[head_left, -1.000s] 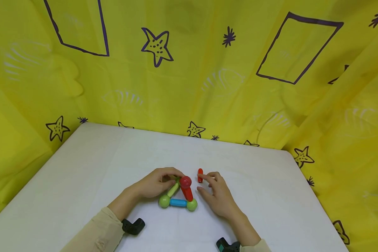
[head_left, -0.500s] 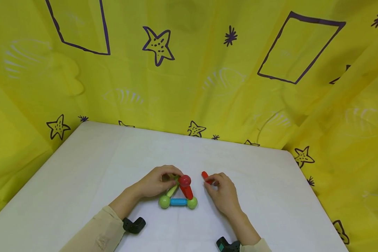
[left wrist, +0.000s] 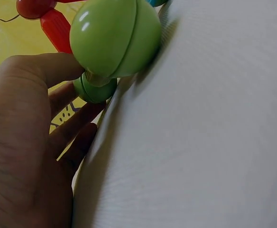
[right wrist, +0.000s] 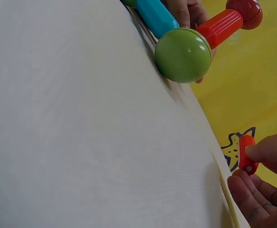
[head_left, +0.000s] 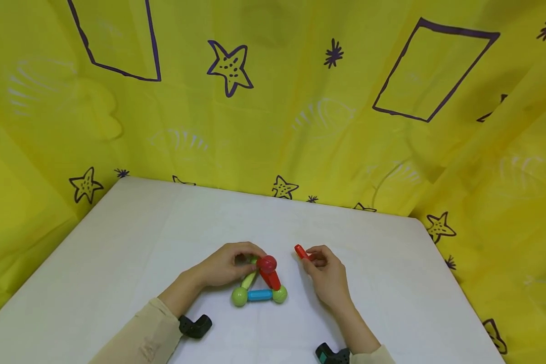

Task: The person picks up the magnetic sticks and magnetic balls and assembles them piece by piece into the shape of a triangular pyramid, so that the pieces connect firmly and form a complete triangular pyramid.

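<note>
A toy structure of balls and magnetic building rods stands on the white table. Its near side is a blue rod [head_left: 260, 295] between two green balls [head_left: 239, 297]. Red rods [head_left: 270, 279] slant up to a raised red ball [head_left: 268, 264], and a yellow-green rod [head_left: 248, 280] runs back along the left. My left hand [head_left: 227, 264] grips the structure's far left corner, its fingers around the far green ball [left wrist: 96, 90] in the left wrist view. Between thumb and fingers, my right hand [head_left: 329, 278] pinches a loose red rod [right wrist: 247, 154] with a metallic tip, held up right of the structure.
The white tabletop [head_left: 173, 222] spreads around both hands. A yellow curtain [head_left: 273, 126] with starfish drawings hangs behind the table and along its sides. Black devices [head_left: 195, 326] are worn on both wrists.
My right hand first reached to the red rod lying on the table, then took hold of it and moved slightly right, tilting it. My left hand stays at the structure.
</note>
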`<state>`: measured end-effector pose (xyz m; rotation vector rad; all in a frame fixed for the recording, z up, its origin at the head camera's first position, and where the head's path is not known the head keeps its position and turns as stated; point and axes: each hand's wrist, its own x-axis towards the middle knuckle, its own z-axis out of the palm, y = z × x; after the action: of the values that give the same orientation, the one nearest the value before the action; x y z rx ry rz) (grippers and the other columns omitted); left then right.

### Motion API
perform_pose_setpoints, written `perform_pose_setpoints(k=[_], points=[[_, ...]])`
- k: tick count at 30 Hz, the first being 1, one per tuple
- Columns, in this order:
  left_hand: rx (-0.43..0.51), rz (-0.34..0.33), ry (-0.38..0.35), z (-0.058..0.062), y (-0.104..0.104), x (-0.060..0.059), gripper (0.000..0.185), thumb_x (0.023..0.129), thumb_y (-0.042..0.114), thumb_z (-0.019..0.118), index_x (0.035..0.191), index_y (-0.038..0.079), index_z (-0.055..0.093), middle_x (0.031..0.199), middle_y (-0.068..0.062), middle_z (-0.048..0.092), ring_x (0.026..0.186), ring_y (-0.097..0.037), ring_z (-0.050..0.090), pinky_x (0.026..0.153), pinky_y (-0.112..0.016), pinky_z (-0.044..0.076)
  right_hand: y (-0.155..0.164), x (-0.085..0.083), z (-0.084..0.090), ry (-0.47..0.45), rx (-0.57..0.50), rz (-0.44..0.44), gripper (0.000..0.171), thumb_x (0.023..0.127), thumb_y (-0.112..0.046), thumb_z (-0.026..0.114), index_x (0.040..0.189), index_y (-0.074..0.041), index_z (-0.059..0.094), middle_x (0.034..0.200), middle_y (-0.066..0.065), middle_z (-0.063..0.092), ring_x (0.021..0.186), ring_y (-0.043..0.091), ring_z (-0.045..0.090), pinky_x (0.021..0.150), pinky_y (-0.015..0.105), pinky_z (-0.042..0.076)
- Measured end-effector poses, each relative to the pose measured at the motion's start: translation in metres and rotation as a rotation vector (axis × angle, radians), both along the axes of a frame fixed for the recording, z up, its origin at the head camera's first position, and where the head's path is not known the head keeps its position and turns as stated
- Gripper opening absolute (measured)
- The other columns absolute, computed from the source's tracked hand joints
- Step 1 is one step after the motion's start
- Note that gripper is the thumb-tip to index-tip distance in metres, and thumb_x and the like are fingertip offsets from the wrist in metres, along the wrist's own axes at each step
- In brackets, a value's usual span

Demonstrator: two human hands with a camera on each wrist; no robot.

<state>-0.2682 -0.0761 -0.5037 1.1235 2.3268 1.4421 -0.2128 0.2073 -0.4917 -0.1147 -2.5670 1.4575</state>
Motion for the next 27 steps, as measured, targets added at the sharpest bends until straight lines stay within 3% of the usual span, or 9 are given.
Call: perform_pose_setpoints(k=[5,10,17,27], points=[[0.002,-0.010,0.001,0.000,0.002,0.000,0.031,0.098,0.013,0.070,0.124,0.030,0.071,0.121,0.013,0.070,0.104,-0.011,0.060,0.092,-0.028,0.051,0.001,0.001,0.007,-0.040,-0.133,0.022,0.036,0.094,-0.001,0.071,0.129,-0.007,0.065,0.106,0.015,0.069,0.083,0.013,0.066,0.073,0.018,0.055],[0.019,0.012,0.038,-0.001,0.002,0.000,0.028,0.097,0.014,0.072,0.123,0.025,0.071,0.117,0.008,0.070,0.098,-0.014,0.059,0.088,-0.029,0.052,0.000,0.001,0.016,-0.079,-0.236,0.037,0.037,0.096,0.001,0.068,0.133,-0.004,0.065,0.108,0.016,0.065,0.082,0.014,0.068,0.076,0.020,0.058],[-0.026,0.098,0.063,-0.004,0.000,-0.003,0.027,0.096,0.020,0.075,0.121,0.030,0.070,0.116,0.016,0.068,0.102,-0.009,0.060,0.092,-0.027,0.053,-0.005,0.005,0.027,-0.124,-0.239,0.074,0.040,0.097,-0.002,0.067,0.138,-0.002,0.063,0.111,0.018,0.068,0.088,0.021,0.073,0.080,0.021,0.059],[-0.053,0.133,0.103,-0.002,-0.001,-0.004,0.021,0.095,0.028,0.077,0.115,0.025,0.072,0.114,0.012,0.064,0.102,-0.009,0.059,0.090,-0.028,0.052,-0.012,0.009,0.037,-0.170,-0.269,0.138,0.031,0.096,-0.002,0.070,0.126,-0.001,0.062,0.106,0.017,0.069,0.091,0.025,0.073,0.082,0.021,0.059]])
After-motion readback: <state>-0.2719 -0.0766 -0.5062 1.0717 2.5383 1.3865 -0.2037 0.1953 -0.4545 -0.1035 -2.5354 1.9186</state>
